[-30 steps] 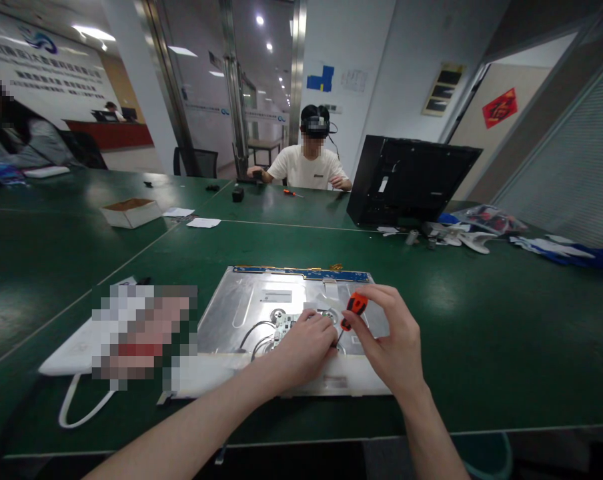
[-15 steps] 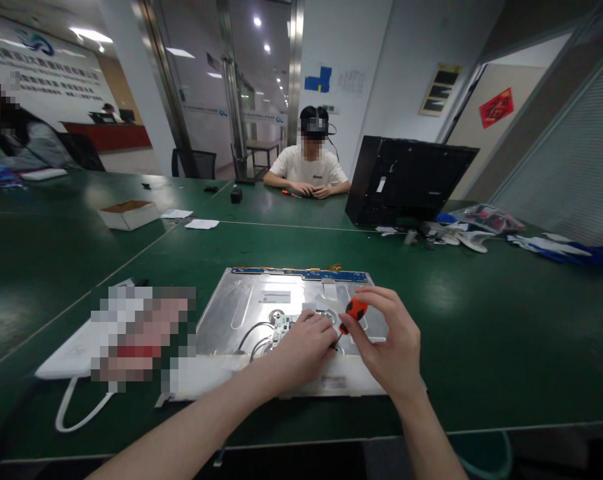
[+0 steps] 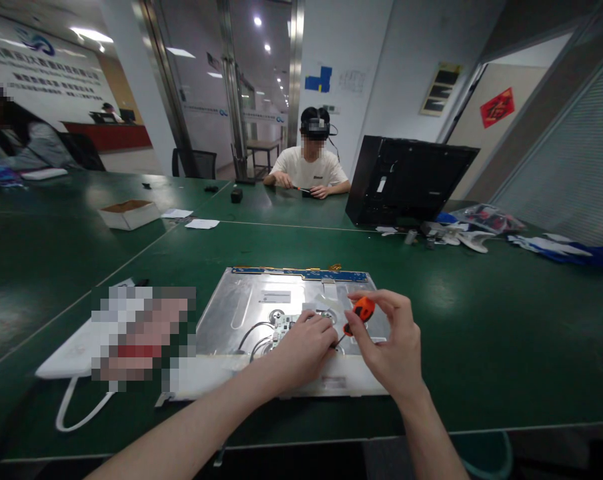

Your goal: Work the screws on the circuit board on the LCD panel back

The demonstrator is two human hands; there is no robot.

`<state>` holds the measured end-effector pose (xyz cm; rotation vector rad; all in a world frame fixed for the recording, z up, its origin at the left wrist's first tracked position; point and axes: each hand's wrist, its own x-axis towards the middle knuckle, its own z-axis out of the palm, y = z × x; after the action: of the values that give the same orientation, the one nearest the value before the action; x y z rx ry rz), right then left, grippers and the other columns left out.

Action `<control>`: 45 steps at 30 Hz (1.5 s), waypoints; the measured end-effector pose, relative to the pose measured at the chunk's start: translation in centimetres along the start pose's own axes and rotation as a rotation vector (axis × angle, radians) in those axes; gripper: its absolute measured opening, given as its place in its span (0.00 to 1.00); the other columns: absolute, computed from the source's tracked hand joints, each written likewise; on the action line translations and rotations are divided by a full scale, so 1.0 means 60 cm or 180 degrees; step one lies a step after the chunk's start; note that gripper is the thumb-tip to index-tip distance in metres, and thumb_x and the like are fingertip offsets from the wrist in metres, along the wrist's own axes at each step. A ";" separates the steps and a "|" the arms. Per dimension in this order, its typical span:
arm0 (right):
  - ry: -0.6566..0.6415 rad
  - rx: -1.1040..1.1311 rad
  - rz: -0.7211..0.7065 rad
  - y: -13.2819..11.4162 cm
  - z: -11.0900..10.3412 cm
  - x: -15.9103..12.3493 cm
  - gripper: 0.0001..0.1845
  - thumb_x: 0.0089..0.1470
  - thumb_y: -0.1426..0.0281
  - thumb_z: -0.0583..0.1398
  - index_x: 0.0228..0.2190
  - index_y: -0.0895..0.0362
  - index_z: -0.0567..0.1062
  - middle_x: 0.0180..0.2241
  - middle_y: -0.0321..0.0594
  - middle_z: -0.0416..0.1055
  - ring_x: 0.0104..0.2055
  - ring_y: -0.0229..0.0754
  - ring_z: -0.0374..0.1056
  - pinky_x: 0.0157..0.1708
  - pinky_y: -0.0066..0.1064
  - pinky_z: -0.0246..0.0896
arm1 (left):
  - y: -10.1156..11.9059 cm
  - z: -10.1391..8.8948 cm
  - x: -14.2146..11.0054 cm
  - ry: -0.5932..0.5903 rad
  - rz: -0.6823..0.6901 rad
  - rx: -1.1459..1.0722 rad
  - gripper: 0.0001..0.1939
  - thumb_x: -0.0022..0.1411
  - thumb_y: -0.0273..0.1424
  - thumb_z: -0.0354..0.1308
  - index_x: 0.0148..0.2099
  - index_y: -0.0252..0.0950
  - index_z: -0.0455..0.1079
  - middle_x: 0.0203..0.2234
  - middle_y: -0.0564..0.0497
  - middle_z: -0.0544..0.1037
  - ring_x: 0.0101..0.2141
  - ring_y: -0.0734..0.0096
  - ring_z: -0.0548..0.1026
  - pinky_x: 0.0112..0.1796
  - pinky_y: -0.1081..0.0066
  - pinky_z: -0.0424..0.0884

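Note:
A silver display panel (image 3: 249, 303) lies flat on the table before me, with a small circuit board (image 3: 283, 323) and thin black cables (image 3: 254, 328) near its middle. My left hand (image 3: 309, 343) rests over the board's right side, fingers curled down; its fingertips and anything under them are hidden. In my right hand (image 3: 391, 337), thumb and fingers pinch the orange and black handle of a screwdriver (image 3: 364, 311). Its thin shaft slants down and left to beside my left fingertips. The tip's contact point cannot be made out.
A white device (image 3: 76, 350) with a white cable lies left of the panel. Farther back are an open box (image 3: 129, 215), papers (image 3: 202, 224) and a large black monitor (image 3: 411, 180). A person (image 3: 309, 163) sits opposite, holding a thin tool. Gloves (image 3: 564, 248) lie at right.
My right hand and the screwdriver handle have shifted slightly right, so the screwdriver leans more. My left hand stays put. The person opposite has lifted a tool off the table.

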<state>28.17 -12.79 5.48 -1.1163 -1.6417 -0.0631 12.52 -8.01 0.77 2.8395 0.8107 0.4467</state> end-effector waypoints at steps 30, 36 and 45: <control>-0.0292 -0.0371 -0.0248 -0.015 -0.020 0.016 0.14 0.56 0.72 0.59 0.45 0.50 0.72 0.45 0.42 0.73 0.49 0.47 0.69 0.45 0.41 0.66 | 0.001 -0.005 0.000 0.0051 0.0021 0.0002 0.02 0.62 0.26 0.54 0.38 0.35 0.67 0.38 0.47 0.73 0.43 0.61 0.71 0.49 0.59 0.61; -0.0347 -0.0391 -0.0338 -0.017 -0.024 0.016 0.16 0.56 0.74 0.57 0.46 0.50 0.70 0.45 0.40 0.74 0.49 0.47 0.69 0.52 0.48 0.60 | 0.004 -0.009 0.001 0.0010 0.0060 -0.0040 0.02 0.63 0.26 0.53 0.38 0.35 0.67 0.38 0.47 0.73 0.42 0.61 0.71 0.49 0.59 0.61; -0.0322 -0.0390 -0.0127 -0.020 -0.022 0.013 0.17 0.57 0.73 0.57 0.49 0.50 0.70 0.43 0.42 0.71 0.46 0.46 0.69 0.43 0.42 0.68 | 0.004 -0.007 -0.001 0.0058 0.0022 0.0031 0.03 0.62 0.26 0.52 0.39 0.35 0.66 0.37 0.46 0.74 0.42 0.60 0.71 0.48 0.58 0.61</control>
<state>28.36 -13.71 7.20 -1.1960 -1.7698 -0.1368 12.44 -8.24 1.21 2.8519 0.8089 0.4713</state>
